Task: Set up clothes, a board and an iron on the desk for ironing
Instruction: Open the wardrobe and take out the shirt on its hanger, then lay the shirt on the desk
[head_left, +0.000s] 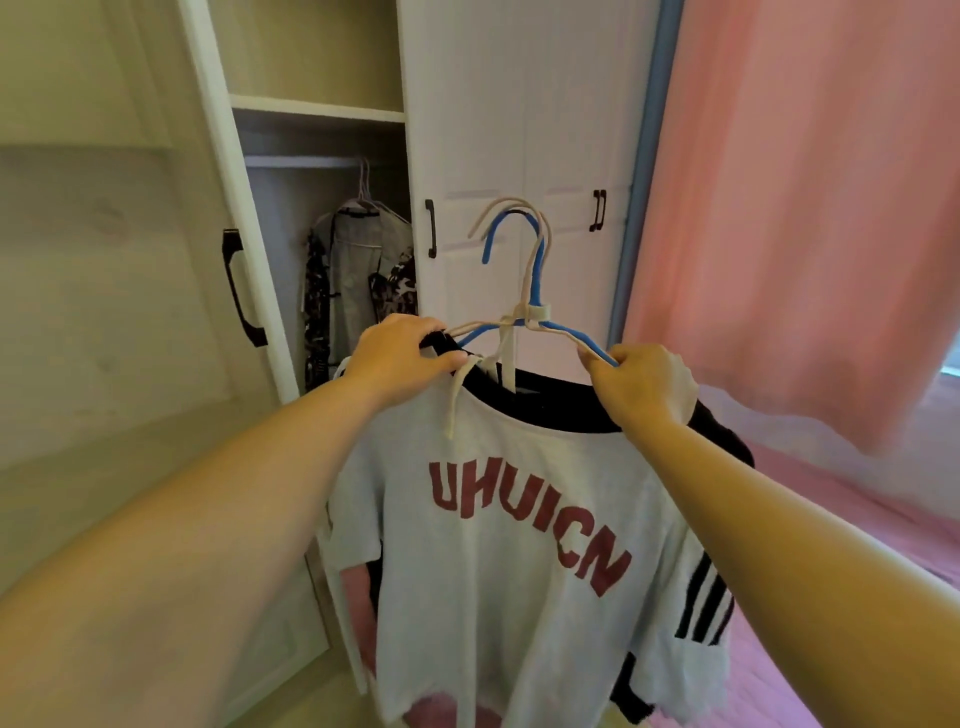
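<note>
Clothes on hangers held up in both hands beside an open wardrobe

Clothes (519, 561) hang in the middle of the view, held out in front of the person at arm's length. The front garment is a pale grey T-shirt with dark red block letters across the chest and a black neckband. Behind it hangs a dark garment (711, 608) with white stripes, showing at the right edge of the T-shirt. A patch of pink fabric shows at the lower left behind the shirt.

The clothes hang on a bunch of hangers (524, 260), one blue and at least one beige, whose hooks rise together above the shirt's neckline. A beige strip is knotted around the hanger necks, and its loose ends trail down over the collar.

The left hand (402, 358) grasps the left shoulder of the hangers, fingers curled over the top and thumb pressed along the collar. The right hand (644, 384) is clenched around the right shoulder of the hangers, with the blue wire passing into its grip. Both forearms reach in from the bottom corners of the view.

Behind the clothes stands a white wardrobe (519, 130) with dark handles. Its left door (104, 260) is swung open, showing a shelf and a rail where a few more garments (358, 270) hang, grey and dark patterned. A pink curtain (805, 208) fills the right side, and a pink bed (883, 519) lies below it.
</note>
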